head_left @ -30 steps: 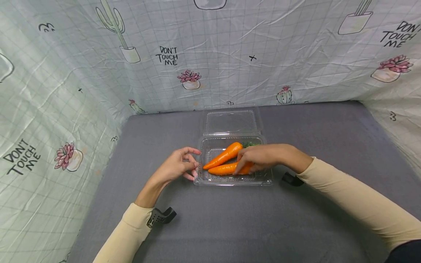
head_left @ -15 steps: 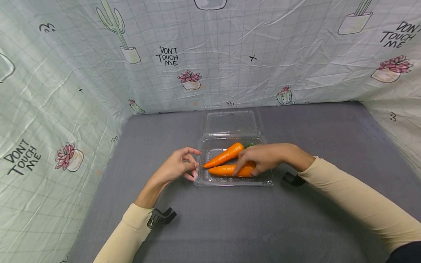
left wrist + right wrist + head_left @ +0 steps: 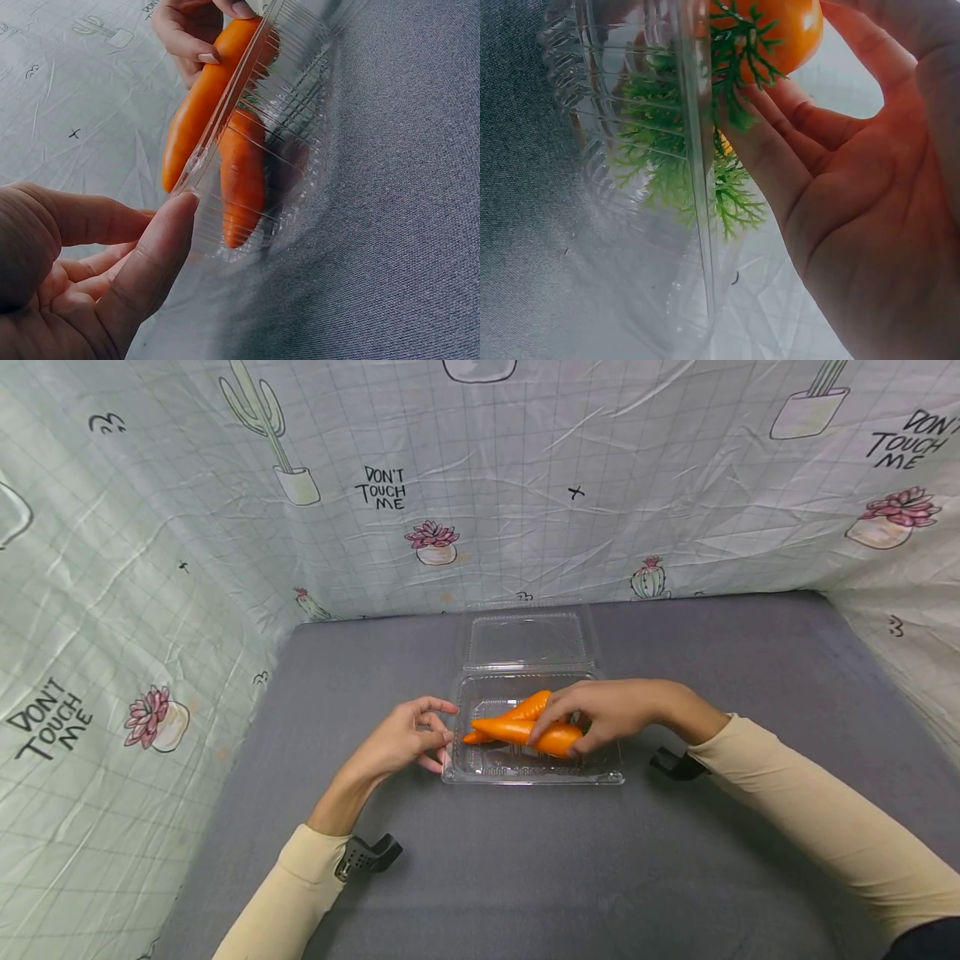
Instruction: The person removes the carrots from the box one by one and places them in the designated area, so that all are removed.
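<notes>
In the head view my right hand (image 3: 618, 714) grips an orange carrot (image 3: 504, 729) by its thick end. This carrot is lifted a little inside the clear plastic container (image 3: 532, 779), its tip pointing left. Beneath and behind it lies a second carrot (image 3: 536, 703), partly covered by the first. Green leafy tops (image 3: 660, 142) show through the container wall in the right wrist view. My left hand (image 3: 408, 735) pinches the container's left rim between thumb and finger. From the left wrist view, the held carrot (image 3: 196, 112) rises above the rim, while the other carrot (image 3: 242, 180) sits inside.
The container's hinged clear lid (image 3: 528, 639) lies folded back behind it. Grey cloth (image 3: 525, 868) covers the table. A patterned curtain (image 3: 510, 452) hangs along the back and sides. Black camera mounts (image 3: 371, 852) sit at both wrists.
My right hand has raised the front carrot from the container's floor and shifted it away from me, so it now overlaps the rear carrot. My left hand has stayed at the rim.
</notes>
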A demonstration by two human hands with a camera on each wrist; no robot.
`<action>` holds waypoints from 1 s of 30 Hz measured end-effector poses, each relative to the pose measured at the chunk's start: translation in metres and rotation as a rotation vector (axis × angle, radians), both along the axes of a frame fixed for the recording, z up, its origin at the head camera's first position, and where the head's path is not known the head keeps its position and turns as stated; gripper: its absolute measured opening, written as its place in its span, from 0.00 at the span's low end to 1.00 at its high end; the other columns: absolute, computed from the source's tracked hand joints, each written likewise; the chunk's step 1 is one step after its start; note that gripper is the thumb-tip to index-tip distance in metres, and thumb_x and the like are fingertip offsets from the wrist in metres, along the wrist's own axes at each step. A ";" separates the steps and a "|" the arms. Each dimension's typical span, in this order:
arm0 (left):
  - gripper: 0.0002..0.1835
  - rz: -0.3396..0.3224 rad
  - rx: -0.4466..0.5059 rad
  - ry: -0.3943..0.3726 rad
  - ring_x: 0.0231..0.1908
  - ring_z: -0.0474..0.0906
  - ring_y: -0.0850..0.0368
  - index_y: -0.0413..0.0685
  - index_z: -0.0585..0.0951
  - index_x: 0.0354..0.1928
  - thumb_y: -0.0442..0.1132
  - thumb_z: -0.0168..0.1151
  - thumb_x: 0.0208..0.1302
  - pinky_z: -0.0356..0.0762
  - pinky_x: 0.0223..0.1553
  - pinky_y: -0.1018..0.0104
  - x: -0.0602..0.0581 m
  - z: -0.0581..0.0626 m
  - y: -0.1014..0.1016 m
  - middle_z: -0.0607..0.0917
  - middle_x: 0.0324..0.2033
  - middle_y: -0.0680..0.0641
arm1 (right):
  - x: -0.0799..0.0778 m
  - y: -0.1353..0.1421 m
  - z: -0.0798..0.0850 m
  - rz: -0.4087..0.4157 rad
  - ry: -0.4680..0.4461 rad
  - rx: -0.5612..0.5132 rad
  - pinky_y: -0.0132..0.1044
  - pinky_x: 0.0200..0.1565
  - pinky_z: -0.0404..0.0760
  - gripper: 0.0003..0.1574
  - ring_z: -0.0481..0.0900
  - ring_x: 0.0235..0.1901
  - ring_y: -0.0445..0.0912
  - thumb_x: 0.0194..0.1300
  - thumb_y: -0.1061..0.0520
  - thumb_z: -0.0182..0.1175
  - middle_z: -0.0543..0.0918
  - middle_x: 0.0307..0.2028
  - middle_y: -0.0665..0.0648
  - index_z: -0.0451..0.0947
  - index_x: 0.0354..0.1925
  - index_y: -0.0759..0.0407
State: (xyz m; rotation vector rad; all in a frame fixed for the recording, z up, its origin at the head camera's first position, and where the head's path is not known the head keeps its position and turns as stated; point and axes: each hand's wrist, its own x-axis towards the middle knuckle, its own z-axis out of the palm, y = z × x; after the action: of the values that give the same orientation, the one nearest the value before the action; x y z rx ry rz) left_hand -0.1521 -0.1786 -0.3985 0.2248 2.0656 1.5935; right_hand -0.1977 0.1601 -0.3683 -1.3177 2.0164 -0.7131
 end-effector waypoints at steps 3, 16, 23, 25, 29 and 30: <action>0.25 0.000 -0.003 0.001 0.26 0.84 0.50 0.33 0.69 0.67 0.27 0.60 0.70 0.90 0.31 0.47 0.000 0.000 0.000 0.81 0.32 0.37 | -0.001 0.001 -0.001 -0.006 -0.021 -0.005 0.39 0.49 0.87 0.35 0.74 0.55 0.46 0.63 0.65 0.65 0.76 0.61 0.48 0.77 0.66 0.41; 0.24 0.005 -0.004 -0.003 0.26 0.84 0.50 0.34 0.69 0.66 0.26 0.60 0.70 0.90 0.29 0.53 -0.001 0.000 0.000 0.81 0.32 0.37 | -0.002 0.003 -0.001 -0.060 -0.125 -0.038 0.42 0.50 0.86 0.37 0.74 0.51 0.49 0.66 0.65 0.62 0.75 0.61 0.51 0.73 0.69 0.40; 0.25 0.011 -0.006 -0.004 0.26 0.85 0.51 0.33 0.69 0.66 0.26 0.61 0.69 0.90 0.28 0.55 -0.001 -0.001 0.001 0.81 0.32 0.38 | -0.003 0.006 -0.003 -0.087 -0.174 -0.100 0.41 0.49 0.87 0.34 0.74 0.48 0.51 0.68 0.62 0.65 0.75 0.61 0.51 0.72 0.69 0.44; 0.25 0.010 0.000 -0.006 0.26 0.84 0.51 0.32 0.69 0.66 0.26 0.60 0.69 0.90 0.28 0.55 -0.001 -0.001 0.001 0.81 0.32 0.37 | -0.003 0.007 -0.004 -0.097 -0.181 -0.121 0.41 0.49 0.87 0.34 0.75 0.49 0.51 0.67 0.61 0.65 0.75 0.62 0.52 0.72 0.69 0.46; 0.25 0.004 0.011 -0.008 0.25 0.84 0.51 0.31 0.68 0.66 0.26 0.60 0.69 0.90 0.28 0.55 0.000 -0.001 0.001 0.81 0.31 0.36 | -0.004 0.008 -0.005 -0.117 -0.195 -0.163 0.42 0.51 0.88 0.33 0.78 0.51 0.51 0.68 0.58 0.67 0.75 0.63 0.52 0.72 0.69 0.49; 0.25 0.004 0.011 -0.007 0.25 0.84 0.51 0.31 0.68 0.66 0.26 0.60 0.70 0.90 0.28 0.55 0.000 -0.001 0.001 0.81 0.31 0.36 | -0.004 0.008 -0.004 -0.123 -0.196 -0.172 0.43 0.51 0.88 0.33 0.79 0.51 0.51 0.67 0.58 0.68 0.76 0.63 0.51 0.72 0.69 0.49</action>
State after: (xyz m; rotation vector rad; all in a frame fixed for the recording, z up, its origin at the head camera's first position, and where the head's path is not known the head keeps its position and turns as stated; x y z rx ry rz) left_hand -0.1523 -0.1779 -0.3993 0.2192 2.0531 1.6062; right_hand -0.2020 0.1682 -0.3725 -1.1733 1.9237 -1.0513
